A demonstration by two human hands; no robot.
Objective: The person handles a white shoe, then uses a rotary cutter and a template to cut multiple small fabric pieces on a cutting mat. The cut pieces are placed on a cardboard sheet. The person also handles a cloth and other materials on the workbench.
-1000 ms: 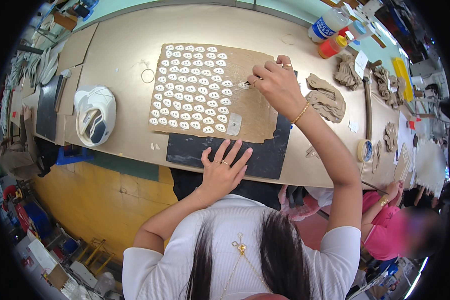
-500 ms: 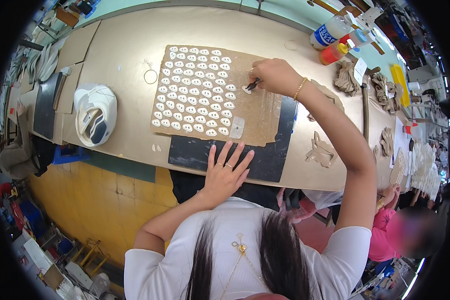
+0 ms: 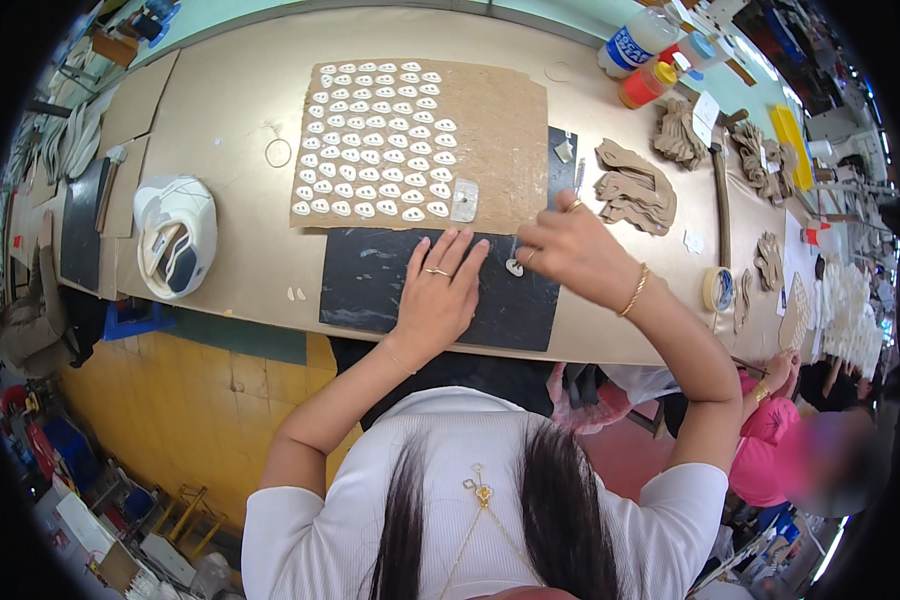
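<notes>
My left hand (image 3: 440, 292) lies with spread fingers on a black mat (image 3: 370, 300), its fingertips near the close edge of a brown board (image 3: 500, 150). Rows of small white pieces with dark holes (image 3: 371, 157) cover the board's left and middle. Over the mat's right part, my right hand (image 3: 578, 250) is closed on a small dark tool, mostly hidden by the fingers. At its tip is one white piece (image 3: 514, 267); whether it touches the mat I cannot tell. A grey metal plate (image 3: 464, 200) rests on the board's near edge.
A white cap (image 3: 175, 235) sits to the left. Stacked brown cut pieces (image 3: 635, 188), a tape roll (image 3: 717, 289) and a hammer (image 3: 725, 200) lie right. Bottles (image 3: 638, 42) stand at the far right. Another person's hand (image 3: 782, 372) shows at right.
My right hand has come back from the board toward me, over the mat, with the white piece at the tool's tip. The board lies farther away, baring more mat. My left hand stays on the mat.
</notes>
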